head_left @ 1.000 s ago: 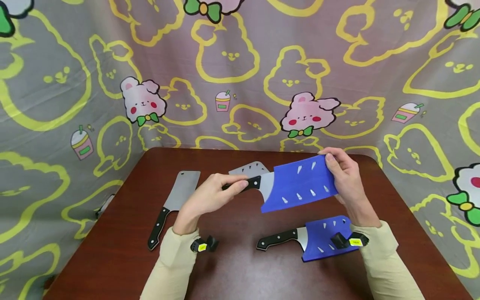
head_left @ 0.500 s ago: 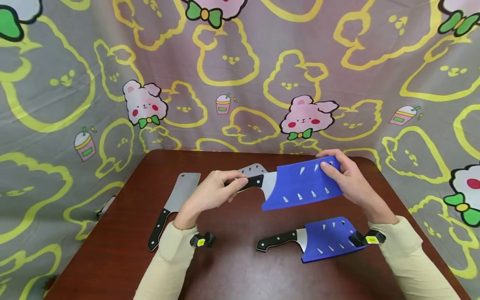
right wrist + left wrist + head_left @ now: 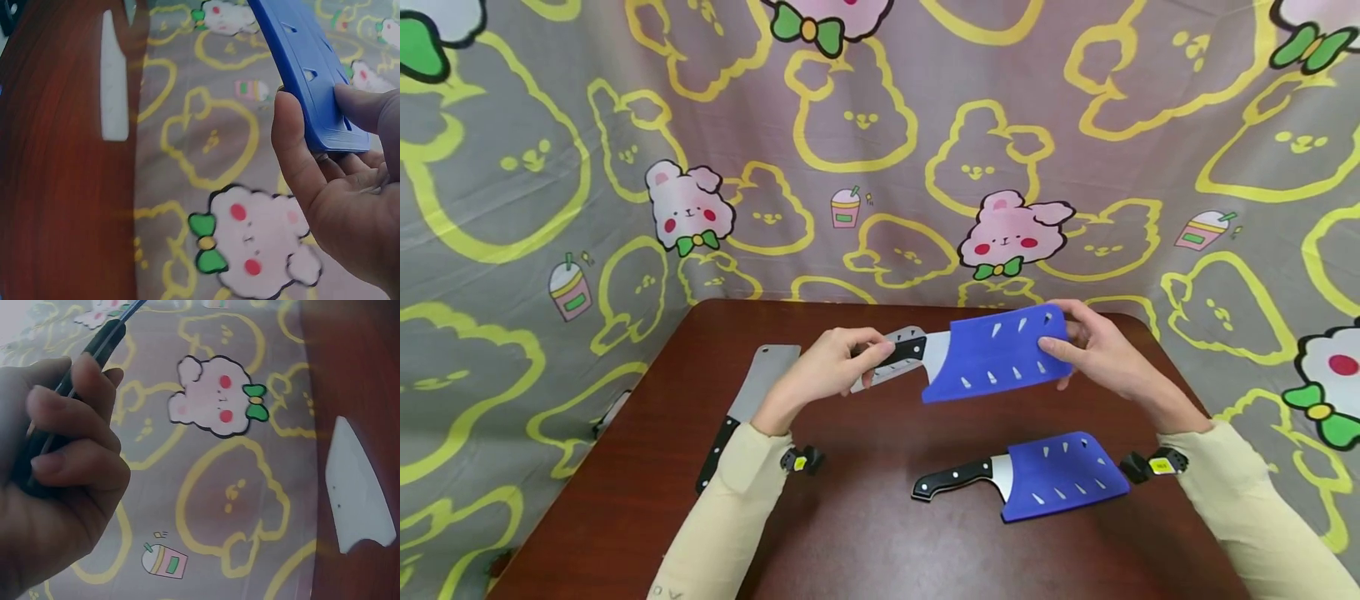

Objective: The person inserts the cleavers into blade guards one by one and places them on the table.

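Observation:
Held above the table is a cleaver (image 3: pixel 936 354) whose blade is covered by a blue slotted blade guard (image 3: pixel 992 354). My left hand (image 3: pixel 831 367) grips its black handle (image 3: pixel 103 347), fingers curled round it in the left wrist view. My right hand (image 3: pixel 1097 350) pinches the far end of the blue guard, thumb on the near face and fingers behind, as the right wrist view shows too. A second cleaver (image 3: pixel 955 477) in a like blue guard (image 3: pixel 1063 477) lies below on the table. Behind my left hand lies a pale grey slotted guard (image 3: pixel 910 335), partly hidden.
A bare cleaver (image 3: pixel 763 379) with a black handle lies at the left of the brown table (image 3: pixel 850 542), its handle partly behind my left sleeve. A patterned curtain (image 3: pixel 865 125) stands round the table's back and sides.
The held cleaver and guard have risen slightly and shifted a little left since half a second ago. My right hand's grasp on the guard's end has shifted, its arm now farther right.

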`<state>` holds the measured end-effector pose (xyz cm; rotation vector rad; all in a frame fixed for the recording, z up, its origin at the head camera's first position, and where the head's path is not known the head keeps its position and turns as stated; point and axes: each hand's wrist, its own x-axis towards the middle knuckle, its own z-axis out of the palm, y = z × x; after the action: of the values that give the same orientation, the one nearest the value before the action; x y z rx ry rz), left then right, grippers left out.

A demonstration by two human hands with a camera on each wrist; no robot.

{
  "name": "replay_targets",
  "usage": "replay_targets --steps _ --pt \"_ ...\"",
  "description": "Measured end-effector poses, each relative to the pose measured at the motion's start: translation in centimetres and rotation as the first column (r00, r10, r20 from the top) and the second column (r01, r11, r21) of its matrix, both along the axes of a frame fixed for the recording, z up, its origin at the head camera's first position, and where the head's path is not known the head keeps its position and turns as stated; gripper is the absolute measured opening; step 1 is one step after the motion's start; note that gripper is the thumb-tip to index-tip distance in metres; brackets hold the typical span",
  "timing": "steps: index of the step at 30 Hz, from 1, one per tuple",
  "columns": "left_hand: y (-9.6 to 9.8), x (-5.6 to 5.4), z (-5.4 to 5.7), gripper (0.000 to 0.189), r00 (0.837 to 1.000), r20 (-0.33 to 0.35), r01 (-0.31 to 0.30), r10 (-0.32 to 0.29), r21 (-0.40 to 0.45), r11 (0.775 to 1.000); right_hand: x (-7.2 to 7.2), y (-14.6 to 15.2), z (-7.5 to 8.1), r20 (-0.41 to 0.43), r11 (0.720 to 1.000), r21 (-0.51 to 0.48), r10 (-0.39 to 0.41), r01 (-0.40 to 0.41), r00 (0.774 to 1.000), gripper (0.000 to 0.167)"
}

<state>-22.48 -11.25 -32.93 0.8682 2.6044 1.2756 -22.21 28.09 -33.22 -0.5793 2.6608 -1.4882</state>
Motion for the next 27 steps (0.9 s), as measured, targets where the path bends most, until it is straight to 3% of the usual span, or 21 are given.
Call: replay_targets --steps 5,9,16,27 --pt "-0.1 -0.6 -1.4 0.03 0.999 0.022 -0.044 0.045 -0.043 0.998 -1.7 0.6 -1.6 0.051 1.0 -0.013 -0.017 0.018 0.999 0.065" --pt "0.1 -1.2 -2.4 0.034 0.999 0.002 -0.051 0.052 -0.069 0.996 -2.9 1.3 -2.8 0.089 0.999 -0.026 -0.036 0.038 0.995 0.066" --pt "0.4 -1.8 -3.6 0.037 0.996 -0.001 -0.087 0.087 -0.112 0.99 -4.2 2.3 -4.0 0.125 0.996 -0.03 -0.08 0.084 0.989 0.066" --pt "2.1 -2.6 -5.9 0.034 0.999 0.022 -0.038 0.041 -0.135 0.99 -5.4 3.7 -5.5 0.215 0.994 -0.013 -0.1 0.105 0.971 0.063"
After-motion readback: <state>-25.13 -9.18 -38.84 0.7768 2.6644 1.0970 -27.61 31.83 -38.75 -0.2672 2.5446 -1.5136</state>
